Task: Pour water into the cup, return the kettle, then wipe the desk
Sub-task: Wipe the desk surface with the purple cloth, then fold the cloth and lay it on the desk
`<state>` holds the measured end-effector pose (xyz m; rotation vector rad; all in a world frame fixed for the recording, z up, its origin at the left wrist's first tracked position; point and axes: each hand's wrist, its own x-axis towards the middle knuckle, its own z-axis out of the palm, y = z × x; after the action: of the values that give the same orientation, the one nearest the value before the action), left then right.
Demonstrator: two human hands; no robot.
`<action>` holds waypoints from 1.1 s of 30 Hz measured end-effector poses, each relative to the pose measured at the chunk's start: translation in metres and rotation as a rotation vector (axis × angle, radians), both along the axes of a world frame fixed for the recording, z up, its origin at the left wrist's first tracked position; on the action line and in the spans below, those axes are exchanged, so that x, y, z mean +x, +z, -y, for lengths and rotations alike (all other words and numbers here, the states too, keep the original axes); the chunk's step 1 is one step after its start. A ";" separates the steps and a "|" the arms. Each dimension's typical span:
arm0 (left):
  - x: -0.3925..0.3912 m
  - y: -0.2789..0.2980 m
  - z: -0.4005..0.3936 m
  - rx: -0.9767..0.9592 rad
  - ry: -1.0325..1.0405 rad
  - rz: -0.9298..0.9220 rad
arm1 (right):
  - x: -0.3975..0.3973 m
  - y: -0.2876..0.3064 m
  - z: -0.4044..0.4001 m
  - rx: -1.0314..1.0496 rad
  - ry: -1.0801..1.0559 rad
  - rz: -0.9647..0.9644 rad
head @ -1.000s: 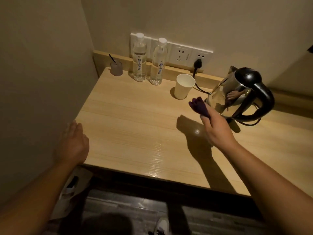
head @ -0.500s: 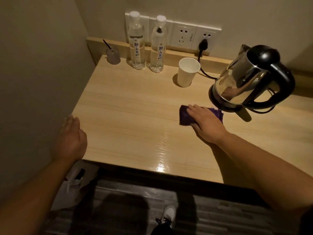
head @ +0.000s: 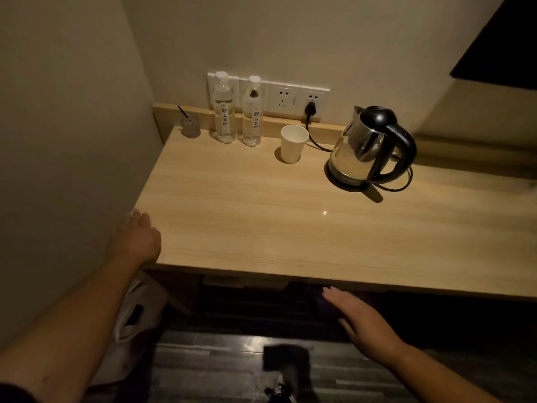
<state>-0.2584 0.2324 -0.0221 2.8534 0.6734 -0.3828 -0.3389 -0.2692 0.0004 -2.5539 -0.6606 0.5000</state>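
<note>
Nearest, we find the right hand (head: 364, 324) flat and open below the desk (head: 261, 228) edge, over a dim purple cloth (head: 315, 296), grip unclear; the left hand (head: 142, 237) rests open at the desk corner. Beyond, the paper cup (head: 293, 144) stands beside the kettle (head: 366, 146), seated on its base, with 2 water bottles (head: 223, 112) behind. We judge pouring and return done, wiping finished or nearly so.

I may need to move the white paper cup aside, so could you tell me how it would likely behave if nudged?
The paper cup looks thin-walled and taller than wide, so it would probably tip or crush easily. Its water level cannot be seen; if full, it may spill toward the kettle.
</note>
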 end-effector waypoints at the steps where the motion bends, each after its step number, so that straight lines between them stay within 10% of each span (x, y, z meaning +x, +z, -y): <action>1: -0.006 0.006 0.007 0.025 -0.027 -0.029 | -0.011 0.006 -0.005 0.051 -0.056 -0.102; 6: -0.070 0.059 0.081 -0.155 -0.272 -0.043 | -0.037 0.059 -0.051 0.204 -0.220 -0.581; 15: -0.155 0.187 0.169 -0.738 -0.529 -0.021 | -0.046 0.170 -0.119 0.160 0.058 -0.586; 33: -0.020 0.212 0.125 -0.410 -0.738 -0.180 | 0.100 0.170 -0.126 -0.009 0.226 -0.418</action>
<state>-0.2787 0.1074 0.1899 2.5714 -0.4318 -0.7759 -0.2388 -0.1437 0.1705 -2.2848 -0.7891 1.0776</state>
